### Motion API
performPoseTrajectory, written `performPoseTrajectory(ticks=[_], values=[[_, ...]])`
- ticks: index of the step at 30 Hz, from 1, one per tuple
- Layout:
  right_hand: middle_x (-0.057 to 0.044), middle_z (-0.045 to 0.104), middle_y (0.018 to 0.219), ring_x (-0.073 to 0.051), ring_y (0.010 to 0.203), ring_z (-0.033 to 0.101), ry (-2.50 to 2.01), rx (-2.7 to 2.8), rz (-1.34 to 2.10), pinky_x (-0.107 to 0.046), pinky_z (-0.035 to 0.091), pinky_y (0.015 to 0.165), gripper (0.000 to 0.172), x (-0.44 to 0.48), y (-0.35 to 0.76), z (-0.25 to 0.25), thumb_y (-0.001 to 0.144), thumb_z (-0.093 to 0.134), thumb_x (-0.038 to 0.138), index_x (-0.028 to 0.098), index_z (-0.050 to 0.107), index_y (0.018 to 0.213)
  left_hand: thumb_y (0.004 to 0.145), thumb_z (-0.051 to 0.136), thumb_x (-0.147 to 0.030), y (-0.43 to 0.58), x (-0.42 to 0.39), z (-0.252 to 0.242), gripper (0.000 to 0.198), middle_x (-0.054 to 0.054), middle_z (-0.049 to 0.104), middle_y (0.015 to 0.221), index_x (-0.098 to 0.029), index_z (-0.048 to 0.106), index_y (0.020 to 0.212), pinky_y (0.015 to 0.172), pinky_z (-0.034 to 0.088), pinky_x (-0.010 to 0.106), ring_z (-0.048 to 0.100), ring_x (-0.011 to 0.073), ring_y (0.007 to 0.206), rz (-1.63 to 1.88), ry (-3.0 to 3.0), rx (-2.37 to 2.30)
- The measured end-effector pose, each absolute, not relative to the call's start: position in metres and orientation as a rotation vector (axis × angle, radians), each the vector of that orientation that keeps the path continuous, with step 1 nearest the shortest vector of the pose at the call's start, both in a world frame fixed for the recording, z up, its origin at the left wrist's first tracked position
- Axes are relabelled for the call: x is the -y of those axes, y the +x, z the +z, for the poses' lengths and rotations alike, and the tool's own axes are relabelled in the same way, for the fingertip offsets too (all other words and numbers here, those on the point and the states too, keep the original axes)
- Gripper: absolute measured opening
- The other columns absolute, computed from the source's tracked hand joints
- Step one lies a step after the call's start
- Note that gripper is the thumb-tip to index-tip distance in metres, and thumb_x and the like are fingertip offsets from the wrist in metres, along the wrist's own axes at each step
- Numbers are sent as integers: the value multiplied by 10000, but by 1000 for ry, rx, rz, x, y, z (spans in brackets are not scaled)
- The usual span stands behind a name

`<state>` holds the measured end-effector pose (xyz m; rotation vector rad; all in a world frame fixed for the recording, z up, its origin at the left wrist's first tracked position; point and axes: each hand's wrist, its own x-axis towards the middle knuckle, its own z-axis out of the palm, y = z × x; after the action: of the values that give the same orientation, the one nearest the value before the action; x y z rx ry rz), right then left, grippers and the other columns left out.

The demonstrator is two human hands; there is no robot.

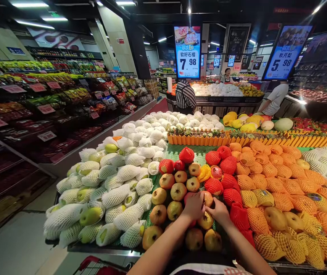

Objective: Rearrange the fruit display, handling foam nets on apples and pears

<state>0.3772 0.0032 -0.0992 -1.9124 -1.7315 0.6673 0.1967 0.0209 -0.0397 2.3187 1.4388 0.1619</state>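
Both hands meet over a pile of pomegranates in the middle of the fruit stand. My left hand (194, 206) is curled over the left side of a pinkish pomegranate (208, 199). From the other side my right hand (219, 211) grips the same fruit, thumb and fingers bent around it. Part of the fruit is hidden by the fingers. Just below lies another pomegranate (205, 220), its crown showing. Bare yellow-brown pomegranates (178, 191) surround the hands. Fruits in red foam nets (214, 187) sit close behind and to the right.
Green fruit in white foam nets (117, 194) fills the left side. Orange-netted fruit (274, 183) covers the right. An orange planter fence (197, 140) crosses behind. A cart handle (90, 263) shows at lower left. Beyond, a person in stripes (185, 95) stands under a price screen (188, 51).
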Motion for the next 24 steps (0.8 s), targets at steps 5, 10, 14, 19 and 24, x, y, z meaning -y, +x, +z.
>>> performPoseTrajectory(ticks=[5,10,14,19,24], values=[[-178,755,1309,-363,1231,693,-1890,2058,335,-446,535,1047,514,-29,410,-65,811,680,35,183,734,1301,891,761,-452,209,-26,-49,544,161,692,1358,-175,563,1316,1056,508,447,657,354,1250,217,2278,-1520],[-115,545,1636,-310,1535,455,-1691,2416,101,-499,392,1249,749,-69,405,-59,853,535,-44,291,623,1518,832,844,-511,220,-31,-58,663,167,682,1338,-162,572,1326,1052,501,455,639,370,1258,217,2292,-1606],[-127,572,1595,-320,1503,474,-1613,2451,53,-498,446,1208,722,-88,403,-74,814,590,-37,281,667,1458,827,818,-498,221,-35,-58,612,162,700,1301,-165,608,1296,1047,496,457,644,369,1233,196,2307,-1635],[-153,597,1505,-340,1399,537,-1579,2235,164,-461,506,1146,655,-93,417,-83,770,741,122,230,673,1413,781,814,-525,221,-48,-54,580,155,739,1209,-173,667,1217,980,516,433,690,366,1154,156,2271,-1665],[-112,667,1368,-361,1298,615,-1515,1837,475,-517,490,1155,703,-90,427,-80,677,828,334,240,671,1356,800,774,-606,221,-62,-52,531,141,772,1043,-168,716,1094,892,546,434,738,354,999,128,2233,-1679]])
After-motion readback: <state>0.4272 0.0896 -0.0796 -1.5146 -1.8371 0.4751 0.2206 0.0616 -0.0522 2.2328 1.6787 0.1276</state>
